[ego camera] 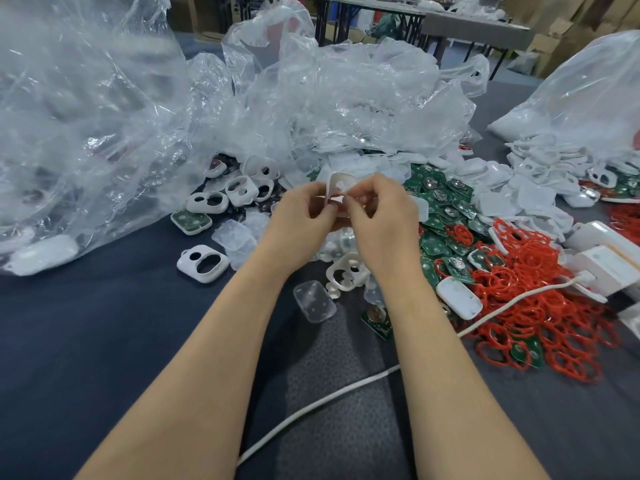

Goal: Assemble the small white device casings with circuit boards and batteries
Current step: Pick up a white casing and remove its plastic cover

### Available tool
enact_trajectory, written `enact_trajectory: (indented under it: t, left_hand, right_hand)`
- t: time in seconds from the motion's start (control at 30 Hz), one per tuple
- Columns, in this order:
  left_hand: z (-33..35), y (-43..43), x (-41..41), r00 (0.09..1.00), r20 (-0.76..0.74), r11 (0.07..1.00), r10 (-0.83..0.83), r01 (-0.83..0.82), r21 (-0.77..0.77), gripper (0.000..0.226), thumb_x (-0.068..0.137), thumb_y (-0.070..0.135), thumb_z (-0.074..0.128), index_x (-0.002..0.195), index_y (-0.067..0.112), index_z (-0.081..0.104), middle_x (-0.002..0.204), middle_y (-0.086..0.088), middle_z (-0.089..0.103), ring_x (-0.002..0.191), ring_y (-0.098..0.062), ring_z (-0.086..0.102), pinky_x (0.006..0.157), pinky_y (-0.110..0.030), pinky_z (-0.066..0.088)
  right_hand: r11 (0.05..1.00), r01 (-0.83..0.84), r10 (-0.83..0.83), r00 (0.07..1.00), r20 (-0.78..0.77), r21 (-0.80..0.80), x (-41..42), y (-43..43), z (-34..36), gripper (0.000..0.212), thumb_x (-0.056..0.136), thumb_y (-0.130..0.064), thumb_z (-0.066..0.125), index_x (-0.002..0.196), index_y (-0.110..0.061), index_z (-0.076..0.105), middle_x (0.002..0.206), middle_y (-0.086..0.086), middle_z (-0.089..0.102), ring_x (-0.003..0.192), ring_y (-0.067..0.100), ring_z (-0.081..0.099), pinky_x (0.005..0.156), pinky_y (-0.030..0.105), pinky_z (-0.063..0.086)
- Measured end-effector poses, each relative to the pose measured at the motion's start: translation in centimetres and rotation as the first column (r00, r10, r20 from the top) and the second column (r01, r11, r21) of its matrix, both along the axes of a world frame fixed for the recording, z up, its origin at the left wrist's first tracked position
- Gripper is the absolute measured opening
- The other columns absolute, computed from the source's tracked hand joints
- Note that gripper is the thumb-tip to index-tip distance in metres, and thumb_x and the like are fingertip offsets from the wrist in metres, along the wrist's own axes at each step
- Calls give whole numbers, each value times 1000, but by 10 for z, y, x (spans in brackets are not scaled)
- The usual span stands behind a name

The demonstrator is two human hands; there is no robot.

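Observation:
Both hands meet above the middle of the table on one white casing, held upright. A thin red ring shows at its lower edge between the fingertips. My left hand grips the casing's left side, and my right hand pinches its right side and the ring. Loose white casings with two holes lie to the left. Green circuit boards with round metal battery clips are heaped to the right. Beside them lies a pile of red rings.
Large crumpled clear plastic bags cover the left and back of the dark table. Clear plastic covers lie near my wrists. A white cable runs across the front to white boxes at the right edge.

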State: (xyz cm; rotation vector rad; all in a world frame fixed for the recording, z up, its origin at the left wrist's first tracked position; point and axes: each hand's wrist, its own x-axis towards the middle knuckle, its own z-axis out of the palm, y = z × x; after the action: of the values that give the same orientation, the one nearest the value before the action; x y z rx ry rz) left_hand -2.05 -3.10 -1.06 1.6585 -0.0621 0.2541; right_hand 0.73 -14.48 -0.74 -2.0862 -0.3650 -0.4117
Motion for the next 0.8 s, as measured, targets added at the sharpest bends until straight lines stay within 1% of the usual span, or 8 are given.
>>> enact_trajectory:
  t: [0.1,0.2,0.3,0.43,0.53,0.63,0.7,0.8]
  left_hand:
    - [1,0,0,1000,17,1000,-8,9,-28,31,96,-3,46,92,23,63,82,10,73,83,-4,71,75,-15,55]
    - [1,1,0,999,3,993,-38,38,-115,29,96,-5,45,95,17,64,85,5,74,84,-8,72,74,-16,55]
    - [2,2,-1,999,-13,988,-45,43,-150,30,95,-7,44,94,16,64,77,8,74,79,-7,72,70,-14,53]
    - [2,2,-1,999,-33,987,-13,8,-162,26,95,-3,48,95,18,64,89,-4,72,79,-9,72,71,-14,54]
    - [1,2,-1,999,-30,994,21,-24,-108,23,95,3,53,93,24,64,94,-5,69,76,-7,72,70,-14,54]
    - [1,2,0,999,-19,997,38,-39,-65,18,95,9,56,93,25,65,98,-5,70,81,-9,72,76,-18,55]
    - [0,2,-1,998,-16,997,52,-53,-57,11,96,14,57,95,18,66,96,-8,71,83,-12,72,76,-19,55]
    - [-1,2,1,989,6,988,150,-150,29,18,97,19,56,94,5,67,86,-7,72,73,-7,71,65,-13,53]
  right_hand:
    - [995,-17,24,997,-78,96,2,-1,1,8,88,-13,64,86,-19,59,94,6,62,83,19,59,79,39,51]
    - [968,-52,100,978,-185,247,4,-4,2,21,86,-16,68,86,-27,51,84,-3,61,72,12,60,65,23,52]
    - [924,-72,203,925,-322,374,6,-9,1,15,84,-23,73,92,-24,61,88,-1,70,77,11,68,65,22,52]
    - [885,-99,273,902,-334,455,9,-12,-1,7,85,-24,70,90,-19,68,64,-12,67,58,0,60,59,20,46]
    - [881,-95,269,907,-325,463,9,-9,-2,8,87,-23,69,89,-17,65,62,-12,66,56,0,60,53,18,46]
    - [840,-78,316,875,-367,537,9,-6,-3,6,88,-18,67,85,-18,62,56,-12,64,51,1,59,47,24,47]
    - [813,-76,341,866,-366,577,10,-5,-3,7,88,-13,66,85,-16,61,54,-13,62,50,0,57,48,22,46]
    - [827,-87,323,882,-342,555,12,-4,-5,8,86,-16,69,84,-17,61,55,-13,60,53,2,55,58,24,45]
